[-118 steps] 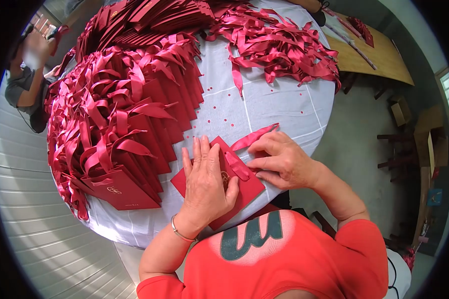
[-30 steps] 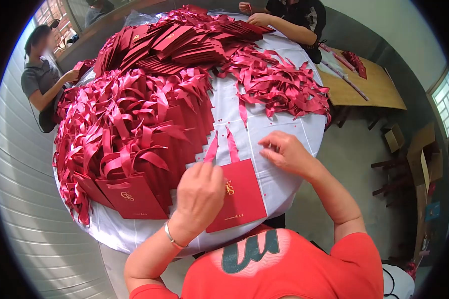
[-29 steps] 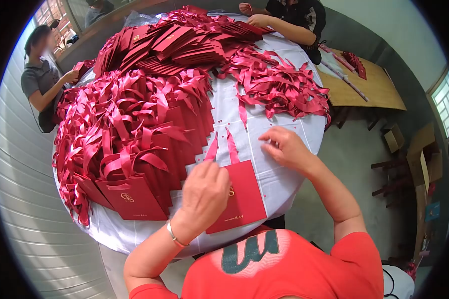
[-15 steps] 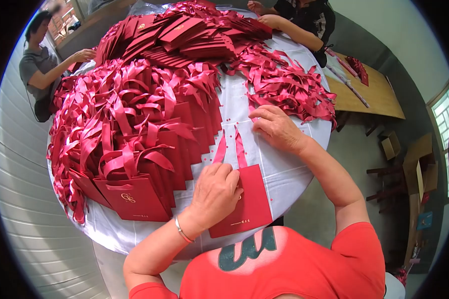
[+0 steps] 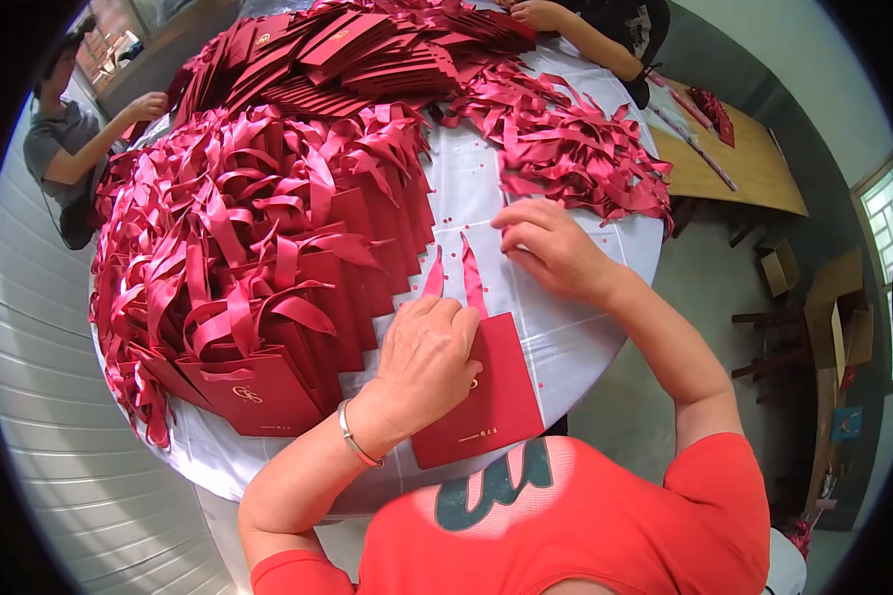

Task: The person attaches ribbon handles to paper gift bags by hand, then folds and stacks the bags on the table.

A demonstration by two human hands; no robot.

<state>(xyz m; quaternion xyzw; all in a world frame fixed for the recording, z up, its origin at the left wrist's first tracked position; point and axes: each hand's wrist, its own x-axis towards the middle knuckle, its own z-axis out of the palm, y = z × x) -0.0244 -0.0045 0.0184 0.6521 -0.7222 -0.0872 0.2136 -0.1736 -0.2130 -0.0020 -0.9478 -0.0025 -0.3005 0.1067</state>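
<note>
Along the near edge of the round worktop [image 5: 566, 337], I am watching one red bag [image 5: 501, 392] lying flat, its bottom close to the rim. I am thinking it might slide off if the red shirt [image 5: 605, 511] is bumping it. Its two ribbon strips [image 5: 473, 283] are pointing toward the far edge; one careless tug could be twisting them. The left hand [image 5: 425, 347] is resting with bent fingers over the bag's upper left part; the tips are hiding, so I am not sure it is gripping. Farther in, the right hand [image 5: 556, 253] is holding its fingers half curled, and I am not sure whether it is pinching anything. Beyond it, loose ribbons [image 5: 580, 154] are lying heaped by the far right edge, maybe tangling.
</note>
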